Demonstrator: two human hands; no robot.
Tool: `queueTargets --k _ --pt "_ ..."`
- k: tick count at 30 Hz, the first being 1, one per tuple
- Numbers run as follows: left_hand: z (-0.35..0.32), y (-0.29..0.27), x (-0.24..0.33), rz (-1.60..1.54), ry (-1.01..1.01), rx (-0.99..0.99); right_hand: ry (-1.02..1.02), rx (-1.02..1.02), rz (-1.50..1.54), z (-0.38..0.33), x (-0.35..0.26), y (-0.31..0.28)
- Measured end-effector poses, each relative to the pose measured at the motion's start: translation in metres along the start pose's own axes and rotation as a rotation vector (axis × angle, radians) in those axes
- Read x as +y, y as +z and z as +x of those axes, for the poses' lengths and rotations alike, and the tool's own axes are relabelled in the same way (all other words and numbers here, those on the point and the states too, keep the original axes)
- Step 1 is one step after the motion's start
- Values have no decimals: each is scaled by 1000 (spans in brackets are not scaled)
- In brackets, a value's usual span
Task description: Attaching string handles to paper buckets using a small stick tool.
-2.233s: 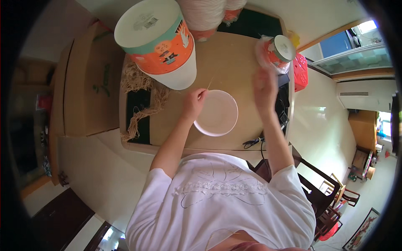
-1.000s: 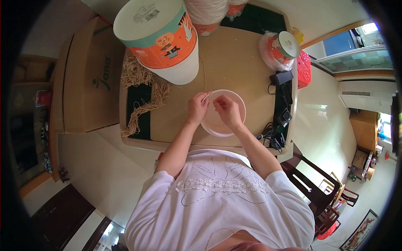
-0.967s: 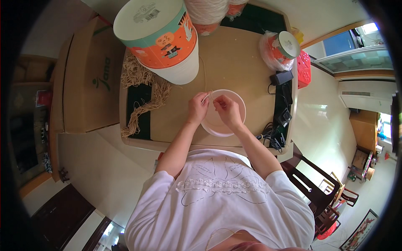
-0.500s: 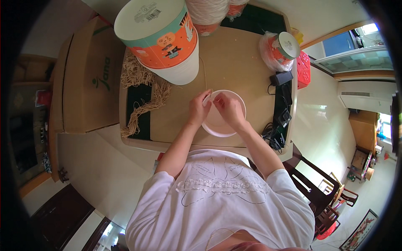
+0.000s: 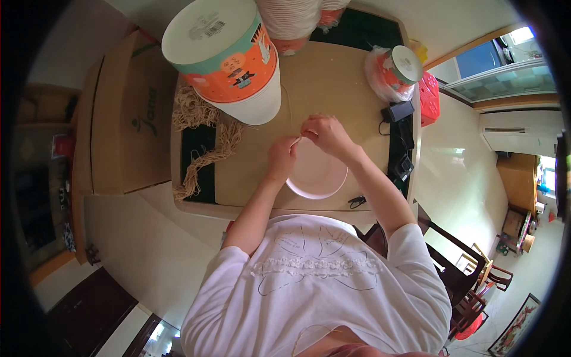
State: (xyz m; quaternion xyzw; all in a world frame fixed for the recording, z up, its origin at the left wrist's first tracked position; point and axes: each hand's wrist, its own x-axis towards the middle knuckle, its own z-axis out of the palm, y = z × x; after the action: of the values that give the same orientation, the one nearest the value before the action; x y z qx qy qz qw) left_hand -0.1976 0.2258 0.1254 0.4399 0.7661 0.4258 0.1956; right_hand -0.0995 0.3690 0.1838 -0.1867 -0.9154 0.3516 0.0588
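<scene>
A white paper bucket stands on the table with its round opening toward me. My left hand is closed at the bucket's left rim, thumb and fingers pinched on the edge. Fingers bent into a pinch, my right hand meets the left fingertips at the far rim; what lies between its fingers is too small to tell. A thin beige cord comes down the table toward the fingertips, where its end is hidden.
Upside-down stacked orange-and-white buckets stand at the far left beside beige cord bundles. Behind are wrapped bucket stacks. At right lie a smaller wrapped stack, a black adapter and cables. A cardboard box flanks the table.
My right hand has moved from inside the bucket's opening up over its far rim. The left hand has shifted slightly down and left, still near the rim.
</scene>
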Motion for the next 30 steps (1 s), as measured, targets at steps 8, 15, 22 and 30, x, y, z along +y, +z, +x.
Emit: queueTargets --k 8,15,22,30 --pt "1 2 -4 58 94 -11 -42 11 -139 -6 -11 -9" --pt "1 -1 1 25 90 -20 216 -376 425 -7 -39 -66" --pt "4 -4 14 57 116 9 28 -218 141 -38 -85 -155" --pt "23 11 29 7 136 -15 6 -200 -313 -20 -66 -187"
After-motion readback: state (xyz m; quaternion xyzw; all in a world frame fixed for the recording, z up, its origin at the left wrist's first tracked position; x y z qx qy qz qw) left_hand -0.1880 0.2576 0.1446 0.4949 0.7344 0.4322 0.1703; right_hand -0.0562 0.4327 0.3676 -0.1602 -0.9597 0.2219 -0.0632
